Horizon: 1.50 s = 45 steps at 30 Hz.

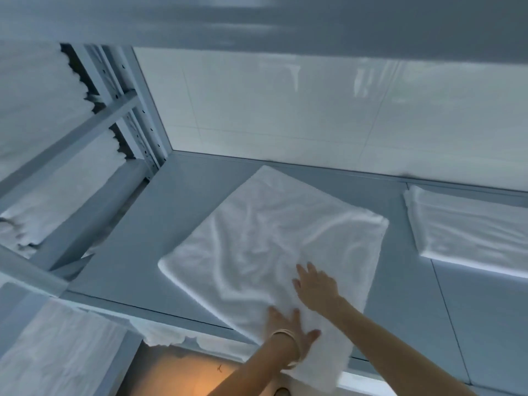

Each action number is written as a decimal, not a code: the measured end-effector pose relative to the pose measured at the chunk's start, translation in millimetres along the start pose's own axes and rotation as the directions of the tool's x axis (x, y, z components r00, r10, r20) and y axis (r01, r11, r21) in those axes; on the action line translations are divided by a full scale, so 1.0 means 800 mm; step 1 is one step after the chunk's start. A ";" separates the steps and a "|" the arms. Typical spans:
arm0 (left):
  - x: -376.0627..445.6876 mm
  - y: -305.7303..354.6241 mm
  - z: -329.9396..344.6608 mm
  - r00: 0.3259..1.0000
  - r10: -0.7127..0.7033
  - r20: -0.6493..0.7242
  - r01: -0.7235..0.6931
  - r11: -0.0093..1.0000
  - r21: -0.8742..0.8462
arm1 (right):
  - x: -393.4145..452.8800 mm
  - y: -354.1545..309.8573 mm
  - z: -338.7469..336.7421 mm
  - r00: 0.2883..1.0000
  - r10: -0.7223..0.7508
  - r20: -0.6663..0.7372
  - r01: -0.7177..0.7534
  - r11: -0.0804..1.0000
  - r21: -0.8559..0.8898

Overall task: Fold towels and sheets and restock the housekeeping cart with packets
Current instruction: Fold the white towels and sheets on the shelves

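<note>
Towel (274, 238), white and folded, lies flat on the grey shelf (137, 238), turned a bit sideways, with one corner hanging over the front edge. Both hands press down on the part near the person. Left hand (288, 330) lies flat on it with fingers spread out, and thin bracelets (288, 342) sit on that wrist. Right hand (315, 285) lies flat just beyond it, fingers straight and a little apart. Another folded white cloth (468, 227) sits on the same shelf, off to the right. More white linen (43, 132) is stacked on the rack at the left.
</note>
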<state>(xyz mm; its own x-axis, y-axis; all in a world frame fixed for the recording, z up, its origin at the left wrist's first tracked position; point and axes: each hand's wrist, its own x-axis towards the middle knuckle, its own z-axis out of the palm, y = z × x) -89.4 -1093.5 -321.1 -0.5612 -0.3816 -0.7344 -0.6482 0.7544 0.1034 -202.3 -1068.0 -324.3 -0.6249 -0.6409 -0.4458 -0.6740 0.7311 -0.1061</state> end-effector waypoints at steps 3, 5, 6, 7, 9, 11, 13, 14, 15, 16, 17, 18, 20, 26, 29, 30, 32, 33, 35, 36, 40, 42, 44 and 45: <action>0.002 0.023 -0.028 0.952 0.307 -0.023 -0.305 0.950 0.062 | -0.026 0.068 0.031 0.993 0.097 0.061 -0.093 0.994 -0.060; 0.022 0.002 -0.040 0.918 0.349 -0.190 -0.327 0.935 0.139 | -0.030 0.133 0.035 0.977 0.206 0.050 -0.203 0.977 -0.061; 0.036 -0.012 -0.042 0.911 0.332 -0.246 -0.298 0.940 0.164 | -0.031 0.157 0.031 0.968 0.245 0.050 -0.242 0.968 -0.060; 0.046 -0.023 -0.045 0.914 0.299 -0.274 -0.258 0.950 0.177 | -0.031 0.171 0.025 0.961 0.272 0.056 -0.268 0.961 -0.063; 0.065 -0.030 -0.038 0.909 0.275 -0.313 -0.225 0.957 0.185 | -0.027 0.165 0.018 0.972 0.230 0.052 -0.228 0.973 -0.044; 0.070 -0.017 -0.032 0.874 0.338 -0.349 -0.285 0.938 0.195 | -0.025 0.126 0.020 0.997 0.067 0.035 -0.066 0.997 -0.025; 0.081 -0.013 -0.022 0.858 0.400 -0.322 -0.326 0.909 0.261 | -0.021 0.092 0.034 0.999 -0.040 0.031 0.040 0.999 -0.025; 0.088 -0.022 -0.015 0.863 0.394 -0.316 -0.318 0.910 0.265 | -0.018 0.089 0.040 0.999 -0.021 0.028 0.022 0.999 -0.031; 0.094 -0.037 -0.014 0.882 0.351 -0.314 -0.288 0.929 0.231 | -0.015 0.096 0.043 0.999 0.034 0.016 -0.034 0.999 -0.029; 0.099 -0.056 -0.014 0.889 0.299 -0.346 -0.246 0.950 0.190 | -0.013 0.112 0.043 0.995 0.104 0.007 -0.104 0.994 -0.012; 0.101 -0.077 -0.020 0.892 0.244 -0.380 -0.199 0.968 0.155 | -0.015 0.132 0.044 0.985 0.173 0.001 -0.173 0.985 0.016; 0.106 -0.098 -0.023 0.900 0.180 -0.397 -0.140 0.982 0.129 | -0.019 0.155 0.042 0.971 0.239 0.001 -0.239 0.970 0.037; 0.107 -0.129 -0.037 0.922 0.061 -0.382 -0.039 0.997 0.064 | -0.025 0.195 0.033 0.933 0.360 0.019 -0.360 0.931 0.058; 0.096 -0.073 -0.059 0.877 0.122 -0.464 -0.016 0.974 0.227 | 0.007 0.161 0.000 0.979 0.205 0.022 -0.205 0.979 0.003; 0.101 -0.024 -0.048 0.854 0.347 -0.388 -0.241 0.924 0.295 | 0.008 0.124 0.019 0.988 0.137 0.075 -0.135 0.990 -0.035; 0.102 -0.018 -0.048 0.853 0.363 -0.376 -0.258 0.918 0.300 | 0.003 0.122 0.026 0.988 0.141 0.061 -0.139 0.989 -0.044; 0.103 -0.022 -0.051 0.851 0.396 -0.345 -0.285 0.900 0.330 | -0.017 0.129 0.033 0.996 0.077 -0.043 -0.081 0.992 -0.097; 0.102 -0.029 -0.050 0.864 0.405 -0.298 -0.305 0.893 0.330 | -0.028 0.134 0.036 0.998 0.022 -0.062 -0.029 0.993 -0.116; 0.091 -0.042 -0.049 0.890 0.400 -0.221 -0.322 0.892 0.318 | -0.042 0.138 0.046 0.981 -0.069 -0.179 0.039 0.985 -0.165; 0.080 -0.045 -0.053 0.897 0.387 -0.215 -0.306 0.893 0.331 | -0.045 0.134 0.047 0.961 -0.110 -0.255 0.070 0.984 -0.162; 0.076 -0.006 -0.072 0.870 0.351 -0.347 -0.235 0.913 0.334 | -0.015 0.097 0.030 0.891 -0.171 -0.420 0.155 0.985 -0.071; 0.091 0.019 -0.081 0.816 0.394 -0.424 -0.285 0.911 0.299 | 0.012 0.078 0.016 0.938 -0.187 -0.291 0.190 0.982 -0.019; 0.108 0.023 -0.081 0.843 0.419 -0.338 -0.330 0.898 0.290 | 0.029 0.082 0.008 0.989 -0.133 -0.068 0.132 0.991 -0.013; 0.116 0.013 -0.076 0.869 0.397 -0.295 -0.318 0.905 0.281 | 0.033 0.094 0.007 0.997 -0.077 0.023 0.077 0.997 -0.027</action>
<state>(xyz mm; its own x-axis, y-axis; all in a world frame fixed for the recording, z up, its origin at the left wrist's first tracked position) -179.4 -1153.7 -347.6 -0.8969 -0.1895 -0.3996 -0.2636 0.9546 0.1390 -267.1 -1028.7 -349.3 -0.5622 -0.6897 -0.4562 -0.7308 0.6726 -0.1163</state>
